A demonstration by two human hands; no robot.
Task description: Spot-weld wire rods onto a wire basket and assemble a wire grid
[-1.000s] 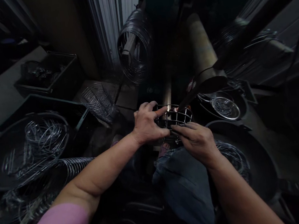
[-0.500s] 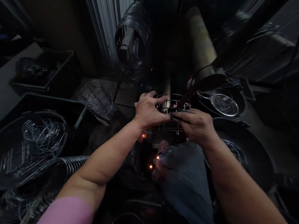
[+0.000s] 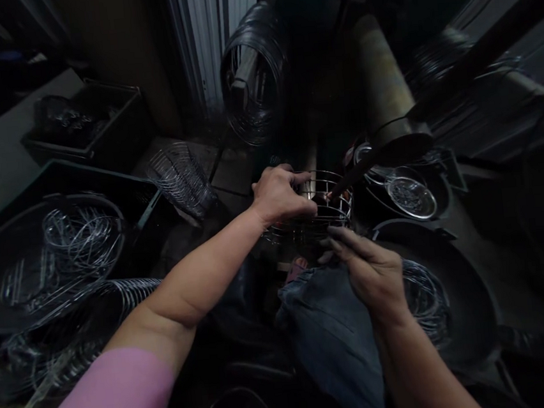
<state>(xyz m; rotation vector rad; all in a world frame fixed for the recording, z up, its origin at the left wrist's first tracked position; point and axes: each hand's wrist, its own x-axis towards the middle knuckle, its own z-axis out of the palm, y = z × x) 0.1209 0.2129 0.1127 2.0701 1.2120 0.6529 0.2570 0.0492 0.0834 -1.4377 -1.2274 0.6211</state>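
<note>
1. The left hand [image 3: 280, 193] is gripping a round wire cage [image 3: 335, 182]; its fingers are curling over the far edge while the thumb is pressing toward the near side.
2. The right hand [image 3: 372, 268] is hanging just beside the cage's near edge, its fingers stretching forward, fairly straight; I cannot tell whether they are touching the wire or pinching something.
3. The cage is sitting in front of the person, above a denim-covered leg [image 3: 335, 332]. A pale rod [image 3: 311, 161] is showing through its bars, and a dark bar [image 3: 358, 171] is slanting down to it from the right; whether that tip is touching is unclear.
4. A wire coil [image 3: 426, 301] is lying against the left edge of the right basin [image 3: 475, 313].
5. Bent wire pieces [image 3: 29, 285] are lying toward the near edge of the left basin [image 3: 8, 236], with tangled wire [image 3: 83, 238] nearer its right edge.
6. Nested wire frames [image 3: 178, 178] are leaning near the right corner of a green-rimmed crate [image 3: 106, 176].
</note>
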